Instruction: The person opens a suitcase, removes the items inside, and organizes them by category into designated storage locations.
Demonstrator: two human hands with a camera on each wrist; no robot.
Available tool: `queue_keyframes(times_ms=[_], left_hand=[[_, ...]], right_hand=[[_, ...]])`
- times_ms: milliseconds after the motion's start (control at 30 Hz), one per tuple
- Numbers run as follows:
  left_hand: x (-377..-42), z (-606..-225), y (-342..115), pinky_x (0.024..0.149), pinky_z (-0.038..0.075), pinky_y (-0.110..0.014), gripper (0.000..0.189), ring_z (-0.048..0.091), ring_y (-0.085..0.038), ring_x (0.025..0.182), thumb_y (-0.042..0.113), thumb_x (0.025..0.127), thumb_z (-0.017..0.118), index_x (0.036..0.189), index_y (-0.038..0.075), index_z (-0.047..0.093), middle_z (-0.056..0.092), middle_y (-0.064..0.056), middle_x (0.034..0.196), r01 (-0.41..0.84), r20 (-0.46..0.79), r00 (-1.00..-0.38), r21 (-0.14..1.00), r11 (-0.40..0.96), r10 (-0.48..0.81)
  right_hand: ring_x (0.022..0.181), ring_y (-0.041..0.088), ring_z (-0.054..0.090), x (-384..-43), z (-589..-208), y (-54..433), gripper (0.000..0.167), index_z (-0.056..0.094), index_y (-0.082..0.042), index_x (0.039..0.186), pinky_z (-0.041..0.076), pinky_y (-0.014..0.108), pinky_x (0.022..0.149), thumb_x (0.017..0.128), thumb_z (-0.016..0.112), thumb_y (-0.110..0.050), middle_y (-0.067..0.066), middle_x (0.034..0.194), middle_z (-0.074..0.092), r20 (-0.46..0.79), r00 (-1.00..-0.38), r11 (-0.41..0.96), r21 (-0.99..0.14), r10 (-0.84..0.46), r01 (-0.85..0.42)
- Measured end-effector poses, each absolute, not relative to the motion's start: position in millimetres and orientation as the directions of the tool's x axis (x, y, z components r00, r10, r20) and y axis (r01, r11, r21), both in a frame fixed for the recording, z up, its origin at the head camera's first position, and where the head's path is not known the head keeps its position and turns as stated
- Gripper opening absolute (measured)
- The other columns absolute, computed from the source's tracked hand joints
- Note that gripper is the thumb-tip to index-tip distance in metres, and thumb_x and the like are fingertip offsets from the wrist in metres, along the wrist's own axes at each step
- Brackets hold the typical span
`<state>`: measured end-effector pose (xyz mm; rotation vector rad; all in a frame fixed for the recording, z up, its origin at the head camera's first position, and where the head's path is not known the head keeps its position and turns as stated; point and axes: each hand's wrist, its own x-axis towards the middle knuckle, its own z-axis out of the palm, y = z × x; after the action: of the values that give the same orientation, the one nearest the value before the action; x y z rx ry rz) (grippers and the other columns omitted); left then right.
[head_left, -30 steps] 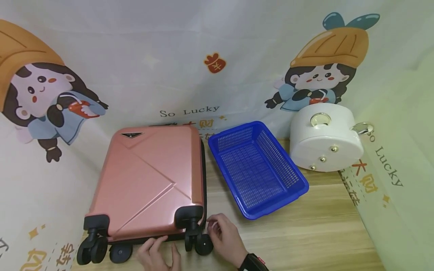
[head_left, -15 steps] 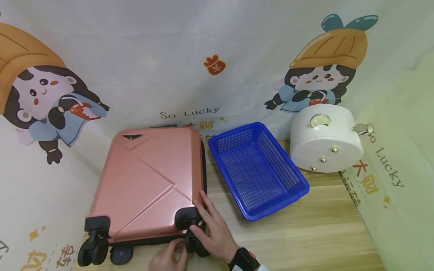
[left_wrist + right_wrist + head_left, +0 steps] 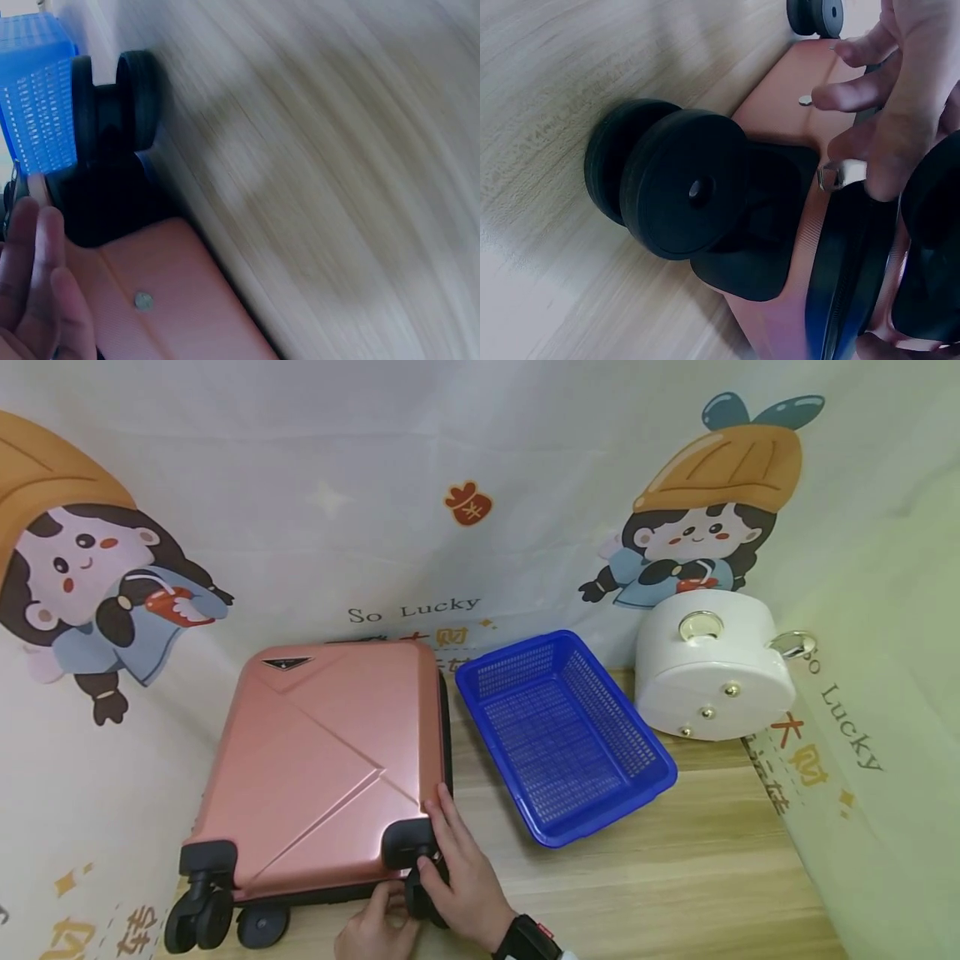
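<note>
Suitcase [image 3: 330, 760], rose-pink hard shell with black corner caps, lying flat on the pale wood-grain table [image 3: 675, 868] in the head view. Right hand [image 3: 468, 885], fingers extended, resting on its near right corner; left hand [image 3: 375, 927], fingers bent, at its near edge. Rightward from where I stand: blue rectangular plastic mesh basket [image 3: 558, 752], then white drum-shaped case [image 3: 716, 677] with gold-coloured studs. Left wrist view: black twin wheel [image 3: 139, 101] beyond the left fingers. Right wrist view: silver metal zip pull [image 3: 851, 173] pinched between the left thumb and finger.
</note>
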<state>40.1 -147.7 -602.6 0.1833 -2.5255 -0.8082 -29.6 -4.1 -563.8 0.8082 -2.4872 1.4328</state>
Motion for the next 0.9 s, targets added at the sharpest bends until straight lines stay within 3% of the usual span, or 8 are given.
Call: queue_keyframes(times_ms=[133, 233, 400, 700, 900], left_hand=[[42, -598, -144, 0.044, 0.04, -0.031, 0.038, 0.063, -0.012, 0.052, 0.013, 0.058, 0.087, 0.09, 0.017, 0.067, 0.071, 0.005, 0.066, -0.061, 0.308, -0.901, 0.606, 0.793, -0.305], [45, -597, -141, 0.046, 0.04, -0.031, 0.039, 0.057, -0.008, 0.054, 0.013, 0.058, 0.087, 0.091, 0.017, 0.066, 0.064, 0.008, 0.065, -0.09, 0.264, -0.91, 0.626, 0.774, -0.32], [46, -603, -133, 0.046, 0.038, -0.029, 0.033, 0.048, -0.006, 0.054, 0.005, 0.06, 0.079, 0.089, 0.013, 0.065, 0.057, 0.007, 0.066, -0.078, 0.329, -0.872, 0.636, 0.768, -0.361], [46, -613, -121, 0.044, 0.038, -0.033, 0.034, 0.049, -0.013, 0.052, -0.002, 0.058, 0.077, 0.088, 0.008, 0.064, 0.057, 0.001, 0.068, -0.094, 0.409, -0.806, 0.626, 0.774, -0.428], [49, -609, -130, 0.045, 0.04, -0.028, 0.033, 0.048, -0.006, 0.054, 0.007, 0.062, 0.081, 0.092, 0.008, 0.066, 0.057, 0.005, 0.068, -0.045, 0.383, -0.855, 0.617, 0.786, -0.35]], right_hand=[[0.151, 0.035, 0.036, -28, -563, -5, 0.074, 0.027, -0.003, 0.164, 0.046, 0.05, 0.111, 0.101, 0.062, -0.023, 0.02, 0.171, 0.02, 0.415, -0.822, 0.402, -0.726, -0.389, -0.557], [0.15, 0.038, 0.037, -28, -565, -6, 0.086, 0.023, 0.002, 0.163, 0.048, 0.051, 0.108, 0.099, 0.067, -0.033, 0.025, 0.17, 0.019, 0.456, -0.793, 0.411, -0.684, -0.403, -0.602], [0.149, 0.04, 0.038, -27, -564, -10, 0.101, 0.018, 0.009, 0.161, 0.05, 0.052, 0.106, 0.087, 0.076, -0.029, 0.033, 0.167, 0.016, 0.495, -0.764, 0.411, -0.647, -0.413, -0.642], [0.149, 0.041, 0.038, -26, -564, -14, 0.105, 0.015, 0.01, 0.16, 0.053, 0.05, 0.102, 0.08, 0.075, -0.022, 0.034, 0.167, 0.015, 0.491, -0.774, 0.447, -0.633, -0.399, -0.632], [0.15, 0.041, 0.035, -25, -565, -13, 0.107, 0.015, 0.01, 0.161, 0.052, 0.05, 0.104, 0.079, 0.076, -0.023, 0.033, 0.167, 0.014, 0.463, -0.789, 0.454, -0.647, -0.404, -0.612]])
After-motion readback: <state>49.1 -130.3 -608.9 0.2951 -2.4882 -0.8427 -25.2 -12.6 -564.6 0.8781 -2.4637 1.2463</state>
